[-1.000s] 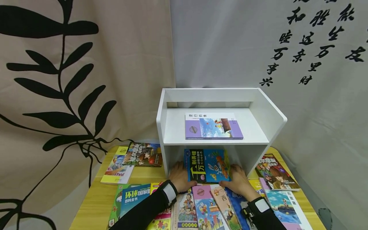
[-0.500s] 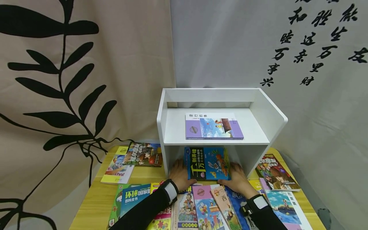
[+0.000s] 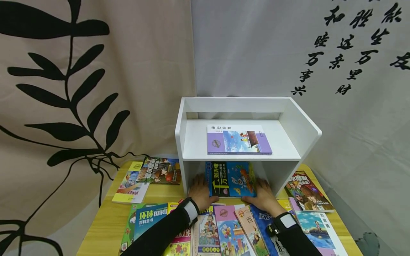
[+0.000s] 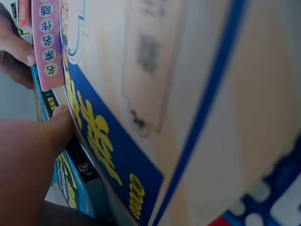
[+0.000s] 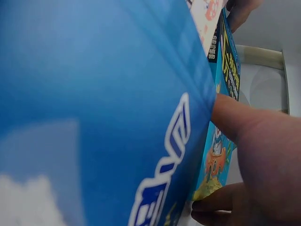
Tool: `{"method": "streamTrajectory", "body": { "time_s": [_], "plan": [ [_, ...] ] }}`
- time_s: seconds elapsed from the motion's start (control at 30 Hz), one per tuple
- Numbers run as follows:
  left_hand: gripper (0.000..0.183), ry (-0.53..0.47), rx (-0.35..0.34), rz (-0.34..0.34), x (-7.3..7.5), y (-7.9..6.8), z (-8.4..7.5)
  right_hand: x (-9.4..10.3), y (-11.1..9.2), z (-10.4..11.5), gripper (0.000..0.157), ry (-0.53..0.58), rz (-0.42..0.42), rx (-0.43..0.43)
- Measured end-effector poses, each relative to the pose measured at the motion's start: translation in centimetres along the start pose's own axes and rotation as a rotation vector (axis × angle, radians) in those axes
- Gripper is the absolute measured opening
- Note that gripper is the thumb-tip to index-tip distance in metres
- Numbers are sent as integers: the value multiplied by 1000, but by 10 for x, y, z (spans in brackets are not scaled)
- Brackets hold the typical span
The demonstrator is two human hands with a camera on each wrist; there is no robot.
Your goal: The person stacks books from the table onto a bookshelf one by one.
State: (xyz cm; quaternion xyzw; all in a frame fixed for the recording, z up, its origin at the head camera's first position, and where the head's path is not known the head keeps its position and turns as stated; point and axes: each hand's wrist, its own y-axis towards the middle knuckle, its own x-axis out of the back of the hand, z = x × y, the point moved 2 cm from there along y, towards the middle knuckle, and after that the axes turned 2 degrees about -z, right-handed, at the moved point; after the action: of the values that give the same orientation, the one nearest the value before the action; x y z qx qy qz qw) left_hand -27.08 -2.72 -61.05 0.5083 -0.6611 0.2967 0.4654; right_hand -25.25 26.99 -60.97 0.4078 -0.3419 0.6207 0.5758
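Note:
A blue and black picture book (image 3: 230, 179) with yellow lettering lies in the lower compartment of the white shelf (image 3: 241, 159), its near edge about level with the opening. My left hand (image 3: 200, 193) flanks it on the left and my right hand (image 3: 264, 195) on the right. Both hands have fingers pointing forward along the book's sides, with thumbs at its near edge. In the left wrist view, my left thumb (image 4: 59, 129) touches that edge; in the right wrist view, my right thumb (image 5: 230, 115) does too. The fingertips are partly hidden.
A purple book (image 3: 238, 140) lies on the shelf's upper level. Several books, such as a pink one (image 3: 229, 227) and a blue one (image 3: 150, 218), lie in front on the wooden table (image 3: 99, 227). More books (image 3: 309, 190) lie at either side of the shelf.
The blue and black book has slid a little deeper into the lower compartment. Both hands have moved forward with it, staying at its sides. The surrounding books have not moved.

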Motion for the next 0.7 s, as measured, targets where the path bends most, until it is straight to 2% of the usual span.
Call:
{"method": "streamTrajectory", "body": {
  "time_s": [0.3, 0.57, 0.7],
  "plan": [
    [115, 17, 14, 10, -6, 5, 5, 2, 3, 1, 115, 27, 40, -34],
    [111, 28, 26, -21, 0, 2, 3, 2, 3, 1, 114, 19, 36, -28],
    [101, 18, 35, -31, 7, -6, -5, 2, -1, 2, 107, 23, 26, -29]
  ]
}}
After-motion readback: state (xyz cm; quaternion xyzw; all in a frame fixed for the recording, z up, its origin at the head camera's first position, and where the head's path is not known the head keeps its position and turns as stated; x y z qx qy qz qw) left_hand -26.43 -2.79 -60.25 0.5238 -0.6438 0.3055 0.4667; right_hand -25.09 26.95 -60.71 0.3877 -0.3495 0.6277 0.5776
